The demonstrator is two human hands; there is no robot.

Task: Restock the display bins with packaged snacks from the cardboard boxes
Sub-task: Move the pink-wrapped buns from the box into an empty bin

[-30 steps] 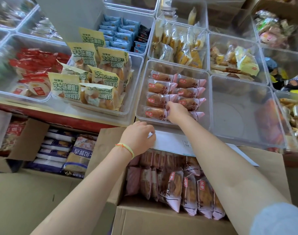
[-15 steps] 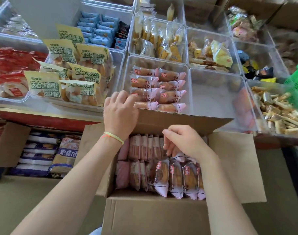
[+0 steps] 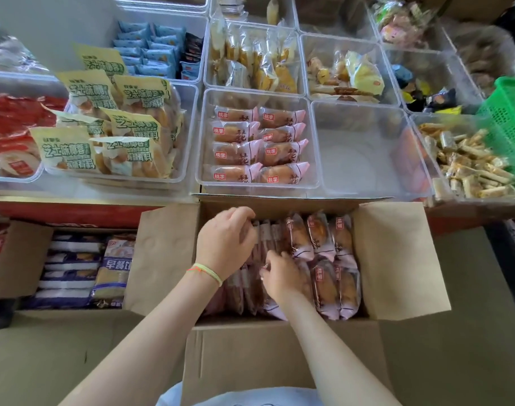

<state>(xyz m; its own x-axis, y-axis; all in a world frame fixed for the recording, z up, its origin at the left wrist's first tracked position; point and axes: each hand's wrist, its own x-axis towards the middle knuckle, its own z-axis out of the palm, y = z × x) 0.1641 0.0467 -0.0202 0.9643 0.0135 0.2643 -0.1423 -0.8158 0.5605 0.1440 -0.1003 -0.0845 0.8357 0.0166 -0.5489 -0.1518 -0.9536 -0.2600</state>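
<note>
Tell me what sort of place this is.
Most likely a snack shop's display counter. Clear display bins hold sorted packaged snacks, an open cardboard box of pink-wrapped pastries sits below, and a green shopping basket stands nearby.

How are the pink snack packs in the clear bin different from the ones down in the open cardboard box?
The pink packs in the clear bin lie flat in two neat columns, labels up, untouched. The packs in the cardboard box stand on edge, tightly packed, and the left hand and right hand are reaching among them. Both look like the same pink-wrapped pastry.
</note>
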